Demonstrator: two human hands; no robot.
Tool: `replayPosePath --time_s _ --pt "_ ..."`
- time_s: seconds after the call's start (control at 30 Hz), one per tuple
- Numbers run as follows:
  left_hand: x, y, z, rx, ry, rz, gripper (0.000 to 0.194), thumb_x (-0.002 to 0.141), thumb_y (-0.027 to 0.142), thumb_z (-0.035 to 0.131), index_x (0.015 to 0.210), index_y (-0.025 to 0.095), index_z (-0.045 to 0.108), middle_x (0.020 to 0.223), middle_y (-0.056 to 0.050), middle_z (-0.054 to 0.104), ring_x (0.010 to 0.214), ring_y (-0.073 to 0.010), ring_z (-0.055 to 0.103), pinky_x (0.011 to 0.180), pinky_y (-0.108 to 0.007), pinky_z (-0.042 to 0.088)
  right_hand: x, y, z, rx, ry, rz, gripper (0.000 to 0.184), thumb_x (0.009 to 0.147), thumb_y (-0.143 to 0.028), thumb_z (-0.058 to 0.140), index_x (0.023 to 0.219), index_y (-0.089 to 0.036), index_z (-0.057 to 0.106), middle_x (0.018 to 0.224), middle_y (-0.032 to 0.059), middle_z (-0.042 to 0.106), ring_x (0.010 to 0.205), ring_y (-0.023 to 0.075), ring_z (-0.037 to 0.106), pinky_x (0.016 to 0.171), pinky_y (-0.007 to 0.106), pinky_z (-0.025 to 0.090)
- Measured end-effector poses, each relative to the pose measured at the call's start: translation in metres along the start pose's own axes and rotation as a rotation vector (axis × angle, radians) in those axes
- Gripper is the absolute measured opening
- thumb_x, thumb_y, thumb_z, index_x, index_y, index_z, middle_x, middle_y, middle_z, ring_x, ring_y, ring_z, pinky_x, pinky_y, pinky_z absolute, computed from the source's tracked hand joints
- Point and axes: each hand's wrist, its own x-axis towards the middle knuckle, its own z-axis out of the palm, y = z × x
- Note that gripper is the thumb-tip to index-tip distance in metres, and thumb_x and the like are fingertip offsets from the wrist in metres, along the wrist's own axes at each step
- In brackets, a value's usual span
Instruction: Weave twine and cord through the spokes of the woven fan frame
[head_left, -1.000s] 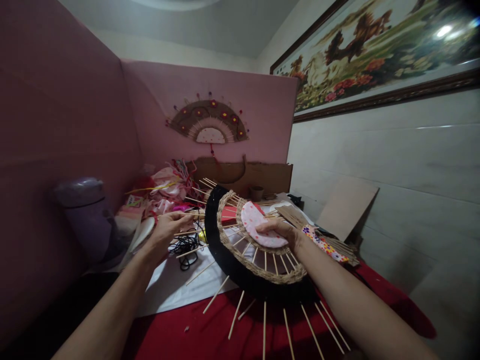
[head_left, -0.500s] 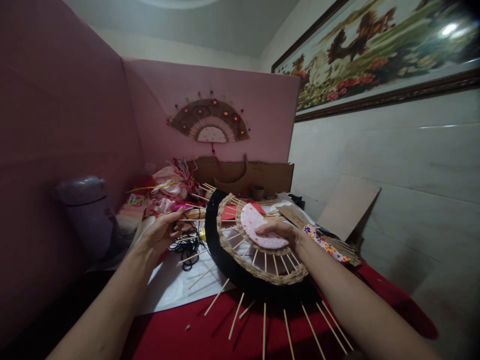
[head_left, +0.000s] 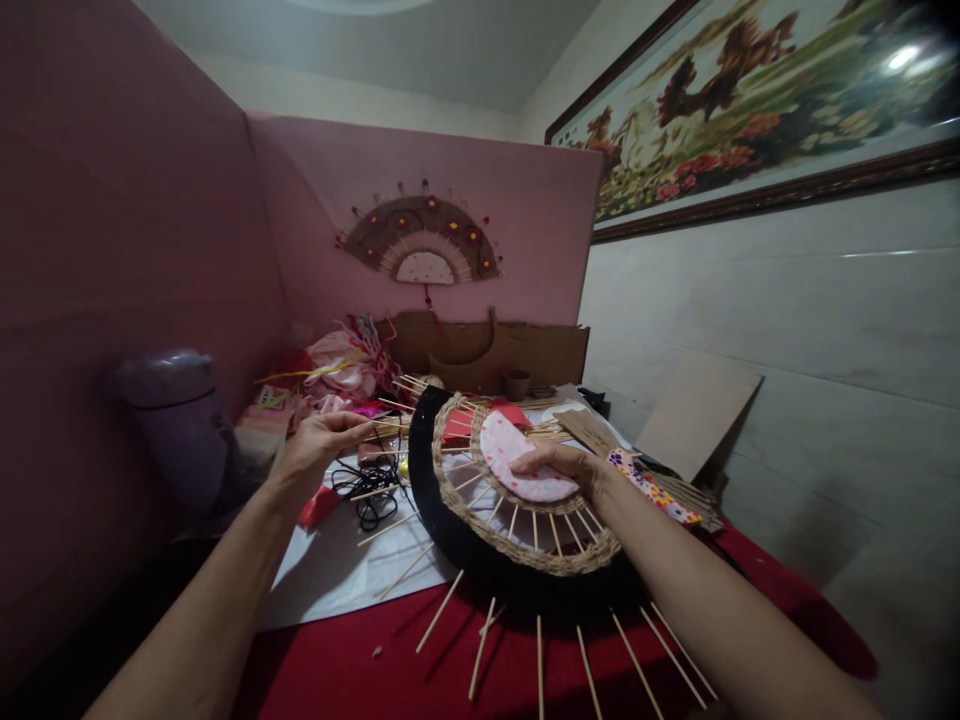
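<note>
A half-made fan of wooden sticks (head_left: pixel 525 530), with a woven straw band and a black outer band, lies on the red cloth (head_left: pixel 352 670). My right hand (head_left: pixel 559 462) rests flat on its pink dotted centre piece (head_left: pixel 510 455), fingers stretched out. My left hand (head_left: pixel 319 443) is pinched around a thin stick end (head_left: pixel 379 432) at the fan's left side, above a tangle of black cord (head_left: pixel 371 490).
A white sheet (head_left: pixel 337 570) lies under the fan's left side. Pink and red craft scraps (head_left: pixel 341 375) pile up at the back. A purple lidded bin (head_left: pixel 176 420) stands on the left. A finished fan (head_left: pixel 424 245) hangs on the pink wall, with cardboard pieces (head_left: pixel 694 410) on the right.
My left hand has lifted slightly and shifted along the stick ends. The fan has turned a little on the cloth. My right hand stays pressed on the centre piece.
</note>
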Motion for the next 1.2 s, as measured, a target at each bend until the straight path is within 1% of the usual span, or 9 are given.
replayPosePath --time_s 0.17,0.37,0.5,0.63,0.73,0.83,0.9,1.03,1.2 --pt "-0.001 0.002 0.008 0.07 0.089 0.144 0.023 0.054 0.032 0.079 0.058 0.014 0.066 0.054 0.002 0.058 0.049 -0.0068 0.046 0.047 -0.018 0.032 -0.005 0.002 0.012 0.028 0.039 -0.05 0.024 0.06 -0.014 0.066 0.083 -0.011 0.057 0.061 0.0005 0.067 0.047 0.0091 0.059 0.047 0.018 0.046" --pt "0.0 0.004 0.004 -0.072 0.14 -0.016 0.031 0.046 0.033 0.083 0.053 0.012 0.061 0.042 0.005 0.046 0.035 -0.0021 0.032 0.035 -0.017 0.021 0.003 0.004 0.011 0.0 -0.017 -0.049 0.03 0.049 -0.016 0.073 0.072 -0.013 0.054 0.053 -0.0034 0.062 0.042 0.0075 0.055 0.041 0.015 0.041" --pt "0.004 -0.002 -0.008 -0.243 0.031 -0.148 0.035 0.047 0.034 0.083 0.059 0.011 0.059 0.046 0.004 0.047 0.036 -0.0021 0.034 0.031 -0.014 0.019 0.002 0.007 0.011 0.036 -0.038 -0.065 0.033 0.05 -0.015 0.072 0.079 -0.012 0.055 0.06 -0.001 0.066 0.047 0.0092 0.058 0.046 0.017 0.044" --pt "0.003 -0.011 -0.009 -0.29 -0.042 -0.184 0.033 0.046 0.026 0.083 0.058 0.013 0.055 0.045 0.006 0.044 0.037 -0.0028 0.036 0.031 -0.013 0.021 -0.003 0.009 0.016 0.109 -0.06 -0.09 0.036 0.054 -0.014 0.069 0.088 -0.011 0.057 0.067 0.0014 0.068 0.051 0.0104 0.062 0.049 0.018 0.047" --pt "-0.003 -0.011 0.001 -0.261 -0.09 -0.186 0.031 0.05 0.027 0.081 0.059 0.013 0.055 0.046 0.006 0.044 0.038 -0.0027 0.037 0.034 -0.013 0.026 -0.006 0.007 0.018 0.131 -0.097 -0.088 0.033 0.057 -0.013 0.068 0.088 -0.01 0.057 0.063 0.001 0.068 0.05 0.0104 0.062 0.049 0.017 0.047" --pt "-0.011 -0.005 0.013 -0.228 -0.139 -0.215 0.032 0.051 0.027 0.08 0.056 0.013 0.051 0.053 0.004 0.049 0.042 -0.0032 0.04 0.037 -0.014 0.028 -0.011 0.003 0.02 0.157 -0.1 -0.09 0.03 0.062 -0.012 0.064 0.091 -0.01 0.058 0.07 0.0033 0.07 0.054 0.011 0.064 0.053 0.017 0.05" --pt "-0.014 -0.001 0.017 -0.223 -0.196 -0.223 0.037 0.049 0.025 0.079 0.05 0.015 0.044 0.047 0.006 0.042 0.039 -0.0023 0.034 0.037 -0.015 0.025 -0.014 0.001 0.021 0.177 -0.085 -0.092 0.027 0.065 -0.01 0.062 0.092 -0.009 0.059 0.071 0.0047 0.07 0.055 0.0115 0.065 0.054 0.018 0.051" --pt "-0.012 -0.001 0.016 -0.126 -0.21 -0.218 0.039 0.047 0.024 0.079 0.048 0.016 0.04 0.045 0.007 0.038 0.037 -0.0028 0.029 0.037 -0.018 0.02 -0.017 0.0 0.024 0.211 -0.054 -0.085 0.023 0.068 -0.008 0.059 0.09 -0.009 0.059 0.069 0.0047 0.07 0.053 0.0112 0.064 0.054 0.017 0.051" --pt "-0.005 -0.011 0.012 -0.018 -0.244 -0.178 0.038 0.052 0.031 0.077 0.045 0.016 0.043 0.042 0.008 0.032 0.035 -0.0025 0.021 0.038 -0.021 0.009 -0.015 0.001 0.024 0.235 -0.045 -0.063 0.025 0.068 -0.008 0.059 0.093 -0.009 0.059 0.07 0.0042 0.07 0.053 0.0108 0.065 0.054 0.016 0.051"
